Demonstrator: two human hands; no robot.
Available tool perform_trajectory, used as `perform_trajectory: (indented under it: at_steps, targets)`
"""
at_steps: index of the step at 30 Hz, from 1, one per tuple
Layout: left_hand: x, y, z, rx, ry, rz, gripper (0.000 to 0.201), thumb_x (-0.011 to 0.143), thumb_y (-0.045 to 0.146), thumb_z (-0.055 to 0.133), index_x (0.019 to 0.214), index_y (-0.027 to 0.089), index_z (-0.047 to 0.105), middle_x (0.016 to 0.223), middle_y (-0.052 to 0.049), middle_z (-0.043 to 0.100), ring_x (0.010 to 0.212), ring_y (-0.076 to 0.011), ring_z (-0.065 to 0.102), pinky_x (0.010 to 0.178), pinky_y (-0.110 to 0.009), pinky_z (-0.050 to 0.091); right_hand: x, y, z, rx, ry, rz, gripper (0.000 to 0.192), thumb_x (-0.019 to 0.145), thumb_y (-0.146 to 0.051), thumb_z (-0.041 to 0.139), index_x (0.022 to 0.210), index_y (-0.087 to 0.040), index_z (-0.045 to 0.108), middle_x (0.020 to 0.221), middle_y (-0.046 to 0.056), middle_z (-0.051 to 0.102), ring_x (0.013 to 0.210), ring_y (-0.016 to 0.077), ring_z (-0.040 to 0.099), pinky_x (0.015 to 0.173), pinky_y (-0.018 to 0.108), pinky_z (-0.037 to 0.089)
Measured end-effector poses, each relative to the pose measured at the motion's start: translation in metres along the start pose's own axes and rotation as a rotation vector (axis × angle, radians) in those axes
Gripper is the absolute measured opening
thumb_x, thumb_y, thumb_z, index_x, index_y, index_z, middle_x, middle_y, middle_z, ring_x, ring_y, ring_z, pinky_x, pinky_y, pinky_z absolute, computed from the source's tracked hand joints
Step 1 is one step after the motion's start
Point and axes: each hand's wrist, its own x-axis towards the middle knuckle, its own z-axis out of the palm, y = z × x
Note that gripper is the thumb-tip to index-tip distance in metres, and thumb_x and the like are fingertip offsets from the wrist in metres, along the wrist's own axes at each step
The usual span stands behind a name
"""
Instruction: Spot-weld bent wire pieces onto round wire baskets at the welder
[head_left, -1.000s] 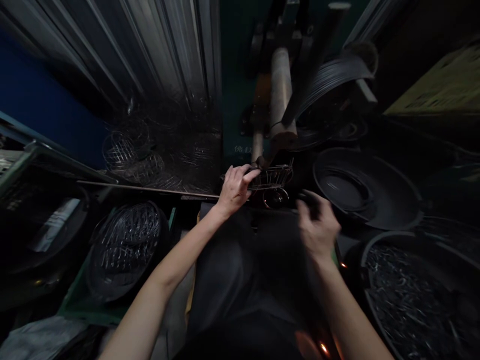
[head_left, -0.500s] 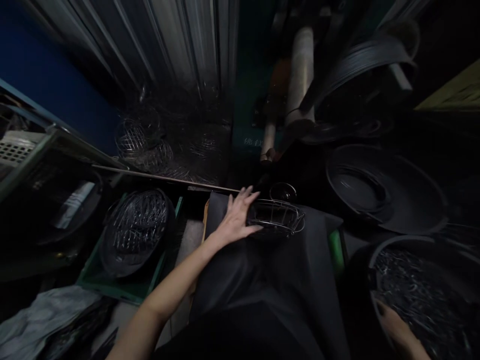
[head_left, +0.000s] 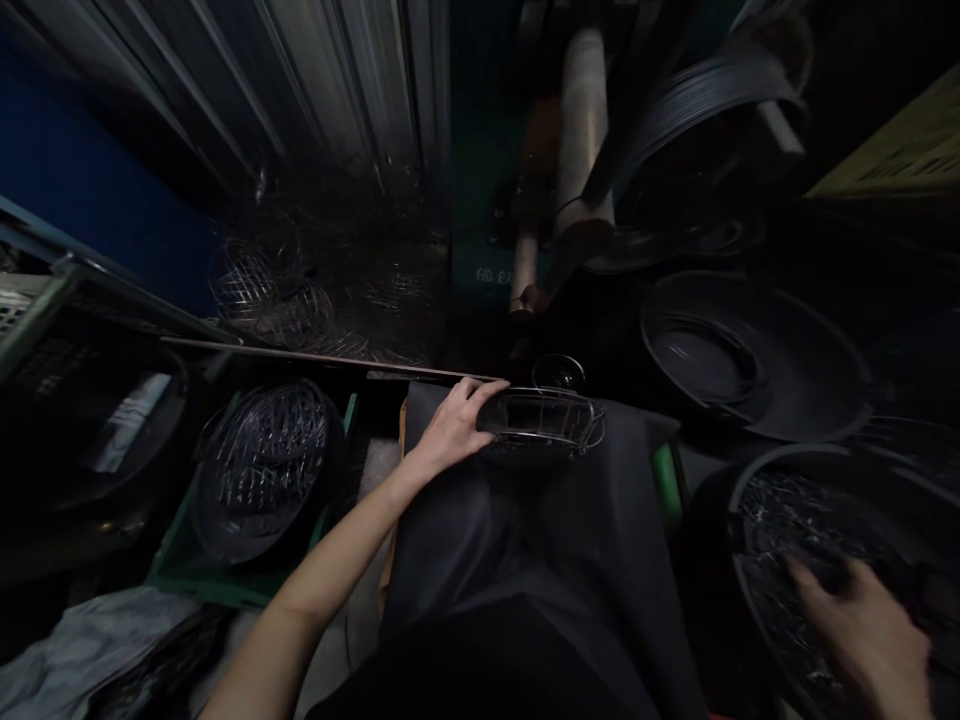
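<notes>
A small wire basket (head_left: pixel 551 437) lies on its side across the dark cloth (head_left: pixel 525 530) over my lap. My left hand (head_left: pixel 454 425) is closed around its left end, fingers on the far rim wire and thumb on the near one. At the lower right, my right hand (head_left: pixel 870 625) is inside a black tub (head_left: pixel 739 570), among a heap of small shiny metal pieces (head_left: pixel 795 510). That hand is smeared by motion and its fingertips are lost among the dark pieces, so I cannot make out whether it grips any.
Beyond the basket stands a machine with a thick metal cylinder (head_left: pixel 585 120); a wire ring (head_left: pixel 559 372) is below it. To the left, a green crate (head_left: pixel 169 560) holds a basin of wire pieces (head_left: pixel 270 450). Another black basin (head_left: pixel 817 370) is at right.
My left hand has gone from spread fingers to a grip on the basket's end. My right hand has moved from the tub's near edge in over the metal pieces. The view has shifted slightly.
</notes>
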Motion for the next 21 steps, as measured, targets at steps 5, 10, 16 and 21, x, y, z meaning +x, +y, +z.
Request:
perform_trajectory:
  at_steps: [5,10,16,21]
  targets:
    - [0.018,0.015,-0.009,0.166,0.115,0.019,0.068,0.072,0.006,0.056,0.134,0.030,0.042,0.112,-0.004,0.044,0.106,-0.0193,0.048,0.096,-0.035,0.044,-0.043,-0.122,-0.030,0.609,-0.072,-0.218,0.038,0.066,-0.060,0.060,0.086,-0.028,0.064,0.091,0.012,0.067,0.088,0.0265,0.063,0.078,0.042,0.047]
    - [0.033,0.022,-0.010,0.386,0.166,0.048,0.066,0.075,0.002,0.049,0.135,0.027,0.042,0.112,-0.007,0.043,0.111,-0.0219,0.046,0.106,-0.048,0.033,-0.061,-0.207,-0.025,0.775,-0.206,-0.544,0.039,0.067,-0.055,0.067,0.082,-0.019,0.066,0.079,0.004,0.067,0.075,0.0192,0.062,0.073,0.035,0.051]
    - [0.036,0.022,-0.011,0.485,0.161,0.038,0.060,0.080,0.003,0.044,0.135,0.029,0.042,0.115,-0.008,0.045,0.113,-0.0218,0.047,0.107,-0.053,0.031,-0.074,-0.257,-0.012,1.017,-0.530,-0.512,0.042,0.062,-0.054,0.074,0.075,-0.016,0.061,0.068,0.003,0.064,0.061,0.0157,0.062,0.055,0.026,0.050]
    - [0.040,0.018,-0.009,0.524,0.186,0.059,0.055,0.083,0.006,0.043,0.134,0.028,0.043,0.115,-0.008,0.046,0.111,-0.0212,0.048,0.106,-0.053,0.031,-0.077,-0.282,0.004,1.068,-0.629,-0.443,0.045,0.058,-0.055,0.076,0.071,-0.016,0.059,0.063,0.001,0.061,0.057,0.0153,0.060,0.050,0.025,0.049]
